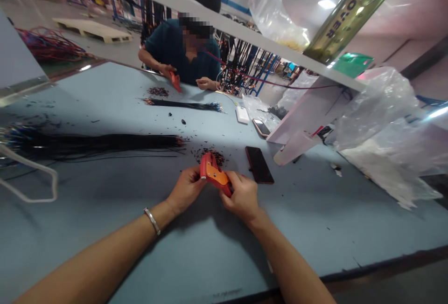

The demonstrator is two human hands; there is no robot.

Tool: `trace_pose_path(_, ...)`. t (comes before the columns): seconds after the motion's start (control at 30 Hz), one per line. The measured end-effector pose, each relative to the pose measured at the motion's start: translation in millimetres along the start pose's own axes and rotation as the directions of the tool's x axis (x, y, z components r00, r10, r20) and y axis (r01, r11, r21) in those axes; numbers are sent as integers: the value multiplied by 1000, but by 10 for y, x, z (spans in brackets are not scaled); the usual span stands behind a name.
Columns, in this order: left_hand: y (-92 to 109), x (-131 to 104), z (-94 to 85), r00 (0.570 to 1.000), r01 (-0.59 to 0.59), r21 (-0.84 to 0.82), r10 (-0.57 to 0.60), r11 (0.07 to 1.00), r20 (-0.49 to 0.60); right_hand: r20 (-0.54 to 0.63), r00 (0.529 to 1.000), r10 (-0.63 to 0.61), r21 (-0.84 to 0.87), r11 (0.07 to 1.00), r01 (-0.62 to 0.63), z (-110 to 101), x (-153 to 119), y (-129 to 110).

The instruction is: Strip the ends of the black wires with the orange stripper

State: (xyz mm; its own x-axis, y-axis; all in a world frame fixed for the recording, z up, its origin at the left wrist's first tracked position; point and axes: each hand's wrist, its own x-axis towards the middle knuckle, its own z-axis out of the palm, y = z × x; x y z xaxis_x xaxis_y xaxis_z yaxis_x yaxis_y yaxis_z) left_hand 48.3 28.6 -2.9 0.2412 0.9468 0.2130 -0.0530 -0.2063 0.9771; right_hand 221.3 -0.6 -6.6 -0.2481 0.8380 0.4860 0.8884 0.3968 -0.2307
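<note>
My right hand (pixel 242 196) is wrapped round the handles of a red and orange wire stripper (pixel 217 176), its jaws pointing up and to the left. At the jaw end, my left hand (pixel 187 188) is closed in a pinch, fingertips close against the tool. Whatever it pinches is too small or hidden to make out. Just beyond the stripper lies a heap of small dark and reddish cut bits (pixel 219 157). A long bundle of black wires (pixel 115 142) stretches across the table to the left, its reddish ends nearest my left hand.
Across the blue-grey table (pixel 147 257), a co-worker (pixel 185 54) holds a red tool (pixel 175 81) near a second wire bundle (pixel 185 105). A black phone (pixel 259 164) lies right of my hands. A shelf post (pixel 308 117) and plastic bags (pixel 378 113) stand farther right. A white bent rod (pixel 54 185) is at left.
</note>
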Motion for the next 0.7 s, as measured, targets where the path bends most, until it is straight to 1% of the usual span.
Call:
trace_pose_path(0.07,5,3,-8,1000,2,-3,-2,1000,-18,18,1000,5,-20,1000,-5,17,18,2)
trace_pose_path(0.17,-7,13,-15,998,45,-32,-46,998,-46,54,998,15,-35,999,-13,44,50,6)
trace_pose_path(0.27,-40,32,-3,992,97,-104,-105,990,-68,87,995,39,-49,998,-35,67,77,11)
trace_pose_path(0.37,-60,49,14,987,134,-173,-146,976,-62,109,991,74,-66,996,-67,76,91,14)
trace_pose_path(0.5,-39,56,22,986,146,-214,-158,966,-43,107,991,85,-60,995,-79,67,95,8)
trace_pose_path(0.7,-21,52,20,985,143,-204,-159,968,-65,115,990,83,-44,996,-79,57,101,5)
